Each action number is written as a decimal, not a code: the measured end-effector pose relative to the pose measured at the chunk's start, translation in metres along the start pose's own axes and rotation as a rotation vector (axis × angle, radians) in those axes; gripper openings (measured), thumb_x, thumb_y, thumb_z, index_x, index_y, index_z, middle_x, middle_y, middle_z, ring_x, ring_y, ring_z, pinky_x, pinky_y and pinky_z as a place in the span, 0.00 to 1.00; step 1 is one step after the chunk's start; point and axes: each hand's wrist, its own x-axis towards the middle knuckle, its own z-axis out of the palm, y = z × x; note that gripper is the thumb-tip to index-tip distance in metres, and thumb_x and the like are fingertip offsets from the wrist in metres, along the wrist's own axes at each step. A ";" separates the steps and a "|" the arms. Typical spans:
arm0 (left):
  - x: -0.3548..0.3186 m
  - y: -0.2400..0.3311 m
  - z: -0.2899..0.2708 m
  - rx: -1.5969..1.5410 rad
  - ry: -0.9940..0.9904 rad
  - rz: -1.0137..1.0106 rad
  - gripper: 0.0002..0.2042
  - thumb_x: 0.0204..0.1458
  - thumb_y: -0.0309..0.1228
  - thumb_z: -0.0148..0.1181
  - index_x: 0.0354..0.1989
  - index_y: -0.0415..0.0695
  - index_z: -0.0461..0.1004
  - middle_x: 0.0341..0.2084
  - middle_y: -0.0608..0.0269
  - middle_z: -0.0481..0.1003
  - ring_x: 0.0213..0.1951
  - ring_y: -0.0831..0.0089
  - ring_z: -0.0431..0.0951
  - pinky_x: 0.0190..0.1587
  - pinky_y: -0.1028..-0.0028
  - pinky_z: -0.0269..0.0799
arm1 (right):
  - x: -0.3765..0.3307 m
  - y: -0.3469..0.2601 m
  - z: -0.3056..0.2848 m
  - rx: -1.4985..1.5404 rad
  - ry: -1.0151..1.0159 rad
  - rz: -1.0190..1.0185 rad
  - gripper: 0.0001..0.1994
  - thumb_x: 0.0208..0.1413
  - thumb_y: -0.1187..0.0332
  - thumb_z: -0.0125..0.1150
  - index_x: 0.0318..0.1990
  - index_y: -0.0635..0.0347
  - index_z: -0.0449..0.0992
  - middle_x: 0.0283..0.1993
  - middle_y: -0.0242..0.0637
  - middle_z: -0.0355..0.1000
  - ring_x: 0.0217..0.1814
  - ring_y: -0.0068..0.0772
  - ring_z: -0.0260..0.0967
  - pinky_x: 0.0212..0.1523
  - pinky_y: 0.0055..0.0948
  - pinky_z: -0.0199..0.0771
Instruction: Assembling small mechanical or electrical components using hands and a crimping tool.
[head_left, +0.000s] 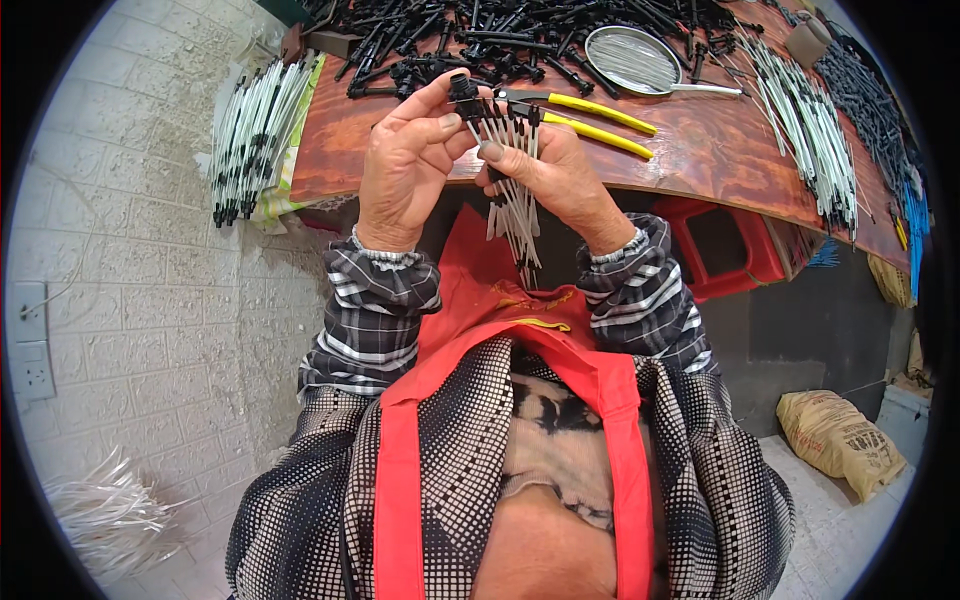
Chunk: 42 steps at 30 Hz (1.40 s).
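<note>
My left hand (408, 162) pinches a black plastic fitting (463, 90) with a threaded-looking end between thumb and fingers. Close beside it, my right hand (555, 178) is closed round a bundle of thin white rods with black ends (515, 218), which hang down over my lap. The tops of the rods meet the fitting, but I cannot tell whether any is joined to it. Just beyond my hands lie yellow-handled pliers (600, 125) on the reddish wooden table (690, 150).
Black plastic parts (420, 45) are heaped along the table's far side. A white-rimmed pan (635, 60) holds thin pale pieces. Finished-looking rod bundles lie at left (262, 135) and right (810, 130). Below the table stands a red plastic container (770, 255); a sack (840, 440) rests on the floor.
</note>
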 end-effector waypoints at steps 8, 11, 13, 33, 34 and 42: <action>0.000 -0.003 0.009 0.026 0.066 0.048 0.19 0.55 0.18 0.47 0.56 0.29 0.65 0.45 0.48 0.75 0.45 0.63 0.79 0.51 0.67 0.76 | 0.000 0.001 -0.004 0.013 -0.027 -0.017 0.12 0.62 0.63 0.59 0.42 0.64 0.75 0.32 0.31 0.75 0.33 0.20 0.72 0.35 0.20 0.74; 0.001 -0.005 0.008 0.075 0.108 0.100 0.18 0.54 0.18 0.47 0.55 0.28 0.66 0.44 0.48 0.75 0.44 0.63 0.79 0.50 0.67 0.77 | 0.001 0.003 -0.003 0.005 -0.042 -0.037 0.12 0.61 0.63 0.59 0.42 0.63 0.75 0.31 0.31 0.75 0.33 0.19 0.72 0.35 0.20 0.73; 0.000 -0.005 0.006 0.076 0.111 0.089 0.18 0.54 0.18 0.47 0.55 0.28 0.65 0.44 0.48 0.75 0.43 0.63 0.79 0.49 0.67 0.77 | 0.001 0.004 0.002 0.009 0.015 -0.077 0.11 0.60 0.63 0.59 0.34 0.63 0.76 0.26 0.29 0.73 0.27 0.17 0.69 0.28 0.20 0.69; 0.000 -0.011 0.011 0.095 0.166 0.115 0.16 0.52 0.18 0.51 0.50 0.32 0.66 0.39 0.50 0.76 0.39 0.65 0.80 0.45 0.68 0.77 | -0.002 0.009 -0.001 0.025 -0.031 -0.039 0.12 0.61 0.62 0.59 0.40 0.63 0.75 0.29 0.31 0.74 0.29 0.20 0.71 0.31 0.22 0.73; 0.000 -0.011 0.011 0.099 0.170 0.119 0.15 0.52 0.18 0.50 0.50 0.32 0.66 0.39 0.51 0.76 0.39 0.65 0.80 0.45 0.68 0.77 | -0.002 0.008 -0.001 0.031 -0.040 -0.045 0.12 0.61 0.62 0.59 0.40 0.63 0.75 0.29 0.31 0.74 0.29 0.20 0.71 0.30 0.22 0.73; -0.001 -0.013 0.017 0.159 0.182 0.165 0.17 0.49 0.20 0.55 0.49 0.35 0.69 0.38 0.56 0.77 0.34 0.73 0.76 0.38 0.76 0.71 | -0.005 0.000 0.005 0.072 0.015 -0.057 0.10 0.59 0.65 0.60 0.38 0.64 0.79 0.24 0.29 0.75 0.24 0.14 0.68 0.25 0.19 0.69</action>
